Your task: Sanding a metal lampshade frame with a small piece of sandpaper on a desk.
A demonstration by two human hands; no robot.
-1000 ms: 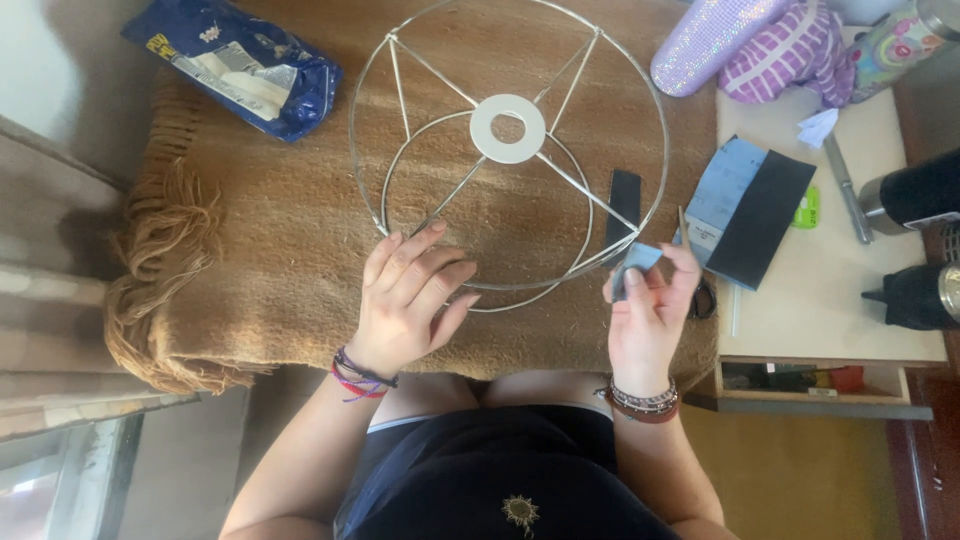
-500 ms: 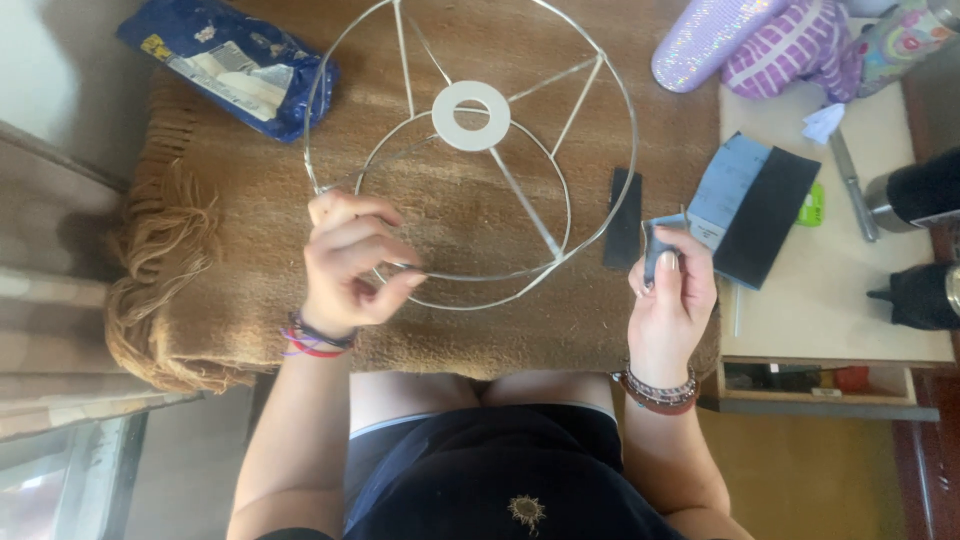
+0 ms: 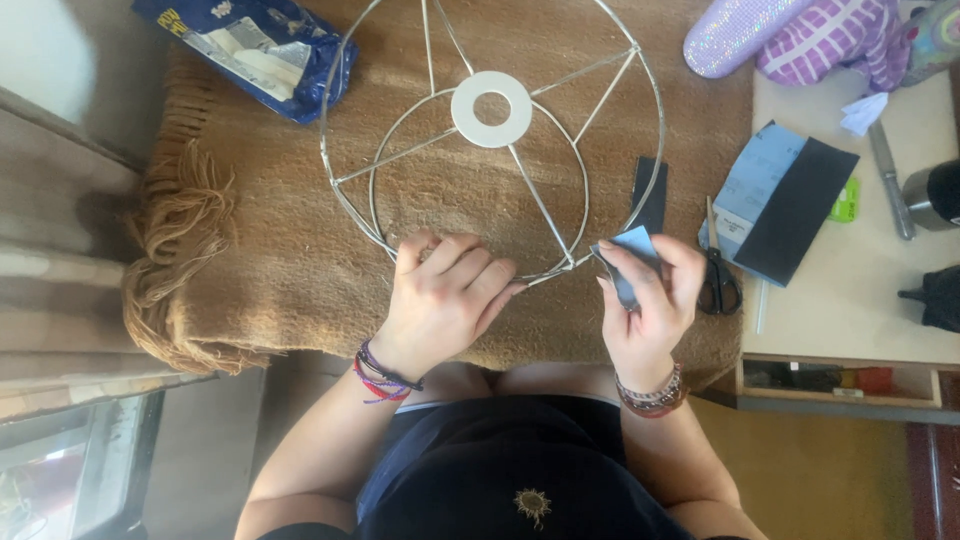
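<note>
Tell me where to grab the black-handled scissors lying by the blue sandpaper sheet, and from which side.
Grip the black-handled scissors by the two handle loops, coming from the near side. The loops point toward the person, close by the right hand, while the thin blades point away.

wire lampshade frames: one (image 3: 490,150)
hands: two, left (image 3: 440,300) and right (image 3: 650,300)
sandpaper pieces in the right hand: one (image 3: 628,250)
scissors: one pair (image 3: 718,280)
blue plastic bags: one (image 3: 255,50)
brown fringed blankets: one (image 3: 250,270)

Left hand (image 3: 445,300) rests palm-down, fingers curled; right hand (image 3: 650,300) closed in a pinching grip
</note>
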